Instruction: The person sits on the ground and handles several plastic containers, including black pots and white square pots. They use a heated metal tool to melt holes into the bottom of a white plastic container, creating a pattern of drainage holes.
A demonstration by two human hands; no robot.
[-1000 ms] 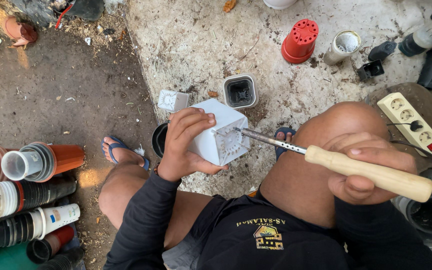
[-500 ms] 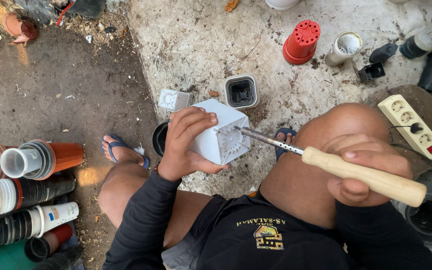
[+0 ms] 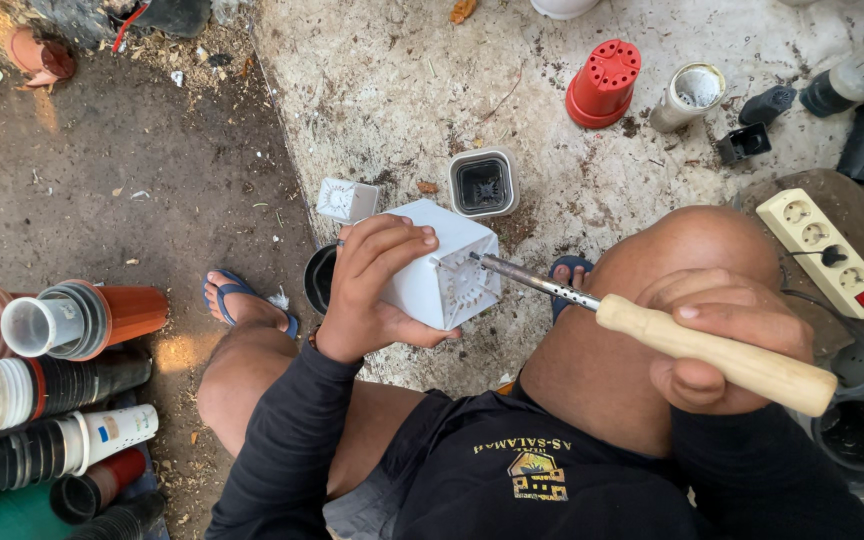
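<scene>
The left hand (image 3: 372, 290) gripped a white square plastic pot (image 3: 444, 268) turned on its side, fingers curled over the top edge and thumb pressed beneath; the pot's perforated base faced the person's right; the left forearm, in a dark sleeve, rose from the lower centre of the view, wrist bent inward. The right hand (image 3: 722, 335) was closed around the pale wooden handle of a soldering iron (image 3: 652, 325), fingers wrapped over it, the hand resting on the raised right knee; the iron's metal shaft ran up and to the left, its tip touching the pot's base. The pot was held above the ground between the knees, just in front of a dark round pot (image 3: 320, 278) on the ground. A small white square pot (image 3: 346, 199) and a grey square pot (image 3: 483, 184) stood close beyond it on the concrete; a red upturned pot (image 3: 604, 83) stood farther off; a white power strip (image 3: 824, 252) lay beside the right knee; stacked pots (image 3: 42, 400) lay at the left edge.
</scene>
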